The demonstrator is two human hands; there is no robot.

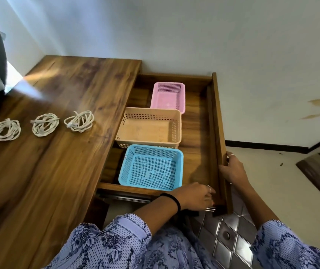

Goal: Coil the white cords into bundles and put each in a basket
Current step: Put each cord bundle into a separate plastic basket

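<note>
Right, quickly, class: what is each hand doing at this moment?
Left hand: fingers on the drawer front near its lower corner; grip cannot be told.
Right hand: grips the drawer front's edge.

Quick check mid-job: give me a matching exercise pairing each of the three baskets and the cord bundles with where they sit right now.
Things:
1. pink basket
2. beige basket
3. blue basket
4. three coiled cord bundles

Places:
A. on the wooden tabletop, outside the drawer
B. middle of the open drawer
C. drawer end nearest the person
D. drawer end nearest the wall

Pairs: 1-D, 2-B, 3-C, 4-A
</note>
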